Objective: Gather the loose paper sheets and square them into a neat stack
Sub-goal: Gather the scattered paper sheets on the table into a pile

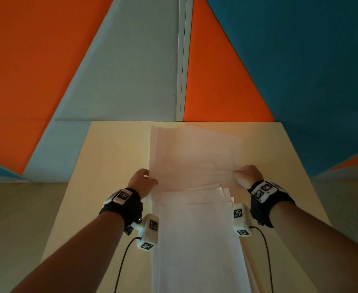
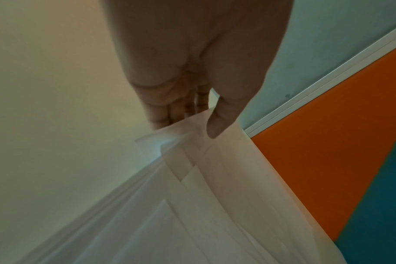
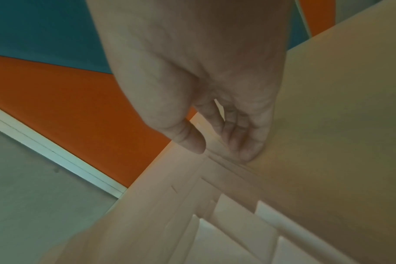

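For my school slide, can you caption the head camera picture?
Two hands grip a fanned bundle of paper sheets over a table.

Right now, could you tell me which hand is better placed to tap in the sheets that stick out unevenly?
Right, probably. The right hand grips the paper sheets at their stepped, staggered edges. The left hand pinches a side that looks nearly flush in the head view.

- Take the paper sheets [image 1: 195, 166] as your landmark: bare table [image 1: 114, 157] lies open to their left, wide enough for a hand.
- Right of the sheets, you have a similar bare strip of table.
- Beyond the sheets, the wall panels [image 1: 226, 81] rise at the table's far edge and block you.
- Both side edges of the sheets are taken by your left hand [image 1: 141, 180] and right hand [image 1: 249, 176].
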`<action>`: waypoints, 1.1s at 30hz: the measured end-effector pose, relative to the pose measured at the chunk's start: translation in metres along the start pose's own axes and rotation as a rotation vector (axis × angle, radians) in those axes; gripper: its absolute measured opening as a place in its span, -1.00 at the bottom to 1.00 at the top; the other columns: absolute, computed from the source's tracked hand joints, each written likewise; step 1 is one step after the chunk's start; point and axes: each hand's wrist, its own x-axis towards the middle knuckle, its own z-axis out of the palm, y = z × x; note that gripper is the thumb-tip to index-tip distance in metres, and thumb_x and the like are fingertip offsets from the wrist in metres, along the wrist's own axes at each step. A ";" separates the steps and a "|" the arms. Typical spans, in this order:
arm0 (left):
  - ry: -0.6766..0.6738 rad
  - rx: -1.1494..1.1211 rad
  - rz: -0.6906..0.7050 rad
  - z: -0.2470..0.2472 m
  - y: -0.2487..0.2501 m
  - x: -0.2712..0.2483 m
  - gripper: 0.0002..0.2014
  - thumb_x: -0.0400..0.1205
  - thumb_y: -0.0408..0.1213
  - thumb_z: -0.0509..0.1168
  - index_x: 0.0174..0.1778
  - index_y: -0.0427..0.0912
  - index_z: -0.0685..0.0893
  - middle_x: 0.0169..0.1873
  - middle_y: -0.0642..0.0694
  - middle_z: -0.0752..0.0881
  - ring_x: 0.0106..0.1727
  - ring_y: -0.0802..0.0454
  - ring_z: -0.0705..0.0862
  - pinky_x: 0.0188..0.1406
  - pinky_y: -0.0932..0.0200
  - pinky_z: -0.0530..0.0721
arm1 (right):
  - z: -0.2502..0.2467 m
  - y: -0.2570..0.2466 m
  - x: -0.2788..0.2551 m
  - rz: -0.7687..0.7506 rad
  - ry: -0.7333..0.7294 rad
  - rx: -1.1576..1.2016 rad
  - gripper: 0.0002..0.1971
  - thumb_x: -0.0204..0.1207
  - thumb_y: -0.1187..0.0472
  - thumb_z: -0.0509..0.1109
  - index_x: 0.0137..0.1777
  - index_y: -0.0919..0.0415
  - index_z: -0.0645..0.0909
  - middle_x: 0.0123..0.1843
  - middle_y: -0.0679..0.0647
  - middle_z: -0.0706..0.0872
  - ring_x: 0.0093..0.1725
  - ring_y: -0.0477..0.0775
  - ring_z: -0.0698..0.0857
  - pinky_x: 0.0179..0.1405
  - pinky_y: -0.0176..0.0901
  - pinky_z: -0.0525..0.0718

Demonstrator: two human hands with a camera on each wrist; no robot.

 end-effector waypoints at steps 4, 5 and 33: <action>-0.089 -0.012 0.031 0.008 0.003 0.002 -0.63 0.48 -0.43 0.37 0.20 -0.15 0.56 0.08 -0.32 0.77 0.07 -0.31 0.75 0.07 -0.26 0.75 | 0.010 -0.013 0.005 -0.093 -0.090 0.054 -0.90 0.33 0.30 0.31 -0.39 0.26 0.56 -0.32 0.18 0.66 -0.24 0.22 0.65 -0.33 -0.16 0.50; -0.098 -0.019 0.031 0.008 0.004 0.002 -0.63 0.48 -0.42 0.38 0.19 -0.12 0.58 0.08 -0.32 0.76 0.09 -0.32 0.75 0.09 -0.30 0.74 | 0.010 -0.015 0.007 -0.109 -0.100 0.065 -0.89 0.31 0.30 0.31 -0.42 0.24 0.54 -0.35 0.18 0.64 -0.26 0.21 0.64 -0.29 -0.11 0.51; -0.082 0.092 0.098 0.004 0.025 0.029 -0.41 0.55 -0.47 0.30 0.56 -0.21 0.43 0.29 -0.29 0.66 0.26 -0.30 0.67 0.30 -0.18 0.66 | 0.000 -0.054 0.022 -0.126 -0.065 -0.083 -0.84 0.50 0.28 0.31 -0.03 0.26 0.71 -0.03 0.14 0.71 0.11 0.30 0.72 -0.13 -0.14 0.59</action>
